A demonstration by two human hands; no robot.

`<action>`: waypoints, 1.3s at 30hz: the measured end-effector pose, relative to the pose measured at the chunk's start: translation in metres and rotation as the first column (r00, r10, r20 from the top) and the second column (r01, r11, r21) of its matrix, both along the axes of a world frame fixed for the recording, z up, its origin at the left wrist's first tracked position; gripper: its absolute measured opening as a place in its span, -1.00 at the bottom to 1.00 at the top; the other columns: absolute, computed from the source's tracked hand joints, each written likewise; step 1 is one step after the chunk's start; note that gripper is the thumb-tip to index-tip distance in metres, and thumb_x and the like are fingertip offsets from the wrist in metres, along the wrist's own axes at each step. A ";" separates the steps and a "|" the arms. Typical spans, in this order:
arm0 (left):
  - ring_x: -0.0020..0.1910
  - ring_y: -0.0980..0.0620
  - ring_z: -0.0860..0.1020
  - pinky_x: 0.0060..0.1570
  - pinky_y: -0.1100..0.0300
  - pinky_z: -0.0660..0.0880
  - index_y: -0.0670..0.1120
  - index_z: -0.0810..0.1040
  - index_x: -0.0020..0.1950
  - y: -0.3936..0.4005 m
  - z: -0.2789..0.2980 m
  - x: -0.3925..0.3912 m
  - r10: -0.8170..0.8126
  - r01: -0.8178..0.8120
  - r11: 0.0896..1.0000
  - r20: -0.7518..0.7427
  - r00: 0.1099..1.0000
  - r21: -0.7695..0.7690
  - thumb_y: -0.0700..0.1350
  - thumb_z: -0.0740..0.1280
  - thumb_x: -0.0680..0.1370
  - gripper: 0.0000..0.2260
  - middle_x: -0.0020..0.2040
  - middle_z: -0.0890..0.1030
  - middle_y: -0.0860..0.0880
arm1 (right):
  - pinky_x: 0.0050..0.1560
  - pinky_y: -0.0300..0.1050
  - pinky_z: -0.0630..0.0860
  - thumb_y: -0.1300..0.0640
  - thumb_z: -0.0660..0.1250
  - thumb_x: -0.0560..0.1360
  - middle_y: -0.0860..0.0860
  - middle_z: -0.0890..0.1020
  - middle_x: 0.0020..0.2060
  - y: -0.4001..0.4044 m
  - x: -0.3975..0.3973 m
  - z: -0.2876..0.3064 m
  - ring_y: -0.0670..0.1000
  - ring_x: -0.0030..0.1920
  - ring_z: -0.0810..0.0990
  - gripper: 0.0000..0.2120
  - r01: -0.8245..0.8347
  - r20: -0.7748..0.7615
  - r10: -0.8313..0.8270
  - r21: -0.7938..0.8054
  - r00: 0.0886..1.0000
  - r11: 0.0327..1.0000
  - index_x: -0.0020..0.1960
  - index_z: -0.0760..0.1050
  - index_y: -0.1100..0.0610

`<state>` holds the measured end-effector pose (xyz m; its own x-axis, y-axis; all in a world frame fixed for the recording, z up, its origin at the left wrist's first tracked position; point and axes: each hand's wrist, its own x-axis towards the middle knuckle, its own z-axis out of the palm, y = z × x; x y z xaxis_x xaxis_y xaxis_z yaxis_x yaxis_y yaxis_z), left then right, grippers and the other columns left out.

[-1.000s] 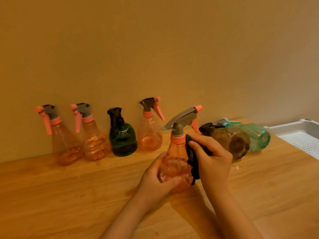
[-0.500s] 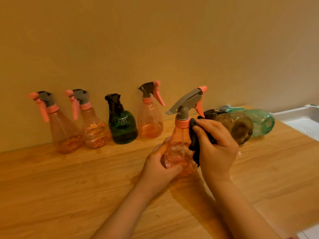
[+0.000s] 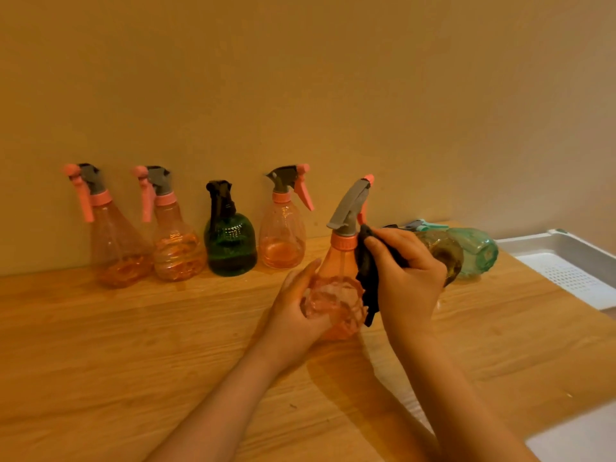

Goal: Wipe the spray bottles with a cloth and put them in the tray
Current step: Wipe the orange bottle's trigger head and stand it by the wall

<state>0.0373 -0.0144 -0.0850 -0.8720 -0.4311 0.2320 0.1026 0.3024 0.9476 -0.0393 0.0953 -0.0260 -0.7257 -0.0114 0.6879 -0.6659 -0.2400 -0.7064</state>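
Nearest the viewer, both forearms reach in from the desk's [image 3: 133,361] front edge toward its middle, where the hands work apart from each other on one orange spray bottle [image 3: 336,295]. The left hand [image 3: 296,315] curls round the bottle's faceted lower body, seemingly to steady it upright on the wood while the other side is rubbed. The right hand [image 3: 410,278] pinches a dark cloth [image 3: 368,278] and presses it against the bottle's shoulder, just below the orange collar, with the cloth's loose end hanging down beside the body; judging by that hold, the wiping of this bottle is under way and the neck is getting attention. Its grey trigger head points up and back, clear of both hands. Just behind the right hand, toward the desk's right side, a brownish bottle [image 3: 443,258] and a teal bottle [image 3: 476,251] lie on their sides, close together. Further right, at the desk's right edge, sits the white tray [image 3: 533,241], whose visible part holds no bottles. Along the far edge, against the wall, four more bottles stand upright in a row: three orange ones [image 3: 116,241] [image 3: 176,245] [image 3: 283,235] and a dark green one [image 3: 230,241] between the second and third, probably queued there within easy reach for their turn.
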 end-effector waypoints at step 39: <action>0.28 0.27 0.40 0.25 0.26 0.43 0.43 0.13 0.34 0.002 -0.001 -0.002 0.003 -0.002 0.997 0.008 1.000 -0.083 0.01 0.51 0.42 -0.29 0.35 0.38 0.16 | -0.09 -0.35 0.49 0.33 0.39 0.39 0.01 0.62 -0.18 -0.001 0.014 -0.004 -0.10 -0.16 0.58 -0.87 0.262 -0.299 -0.191 0.220 0.935 0.940 -0.07 0.64 0.21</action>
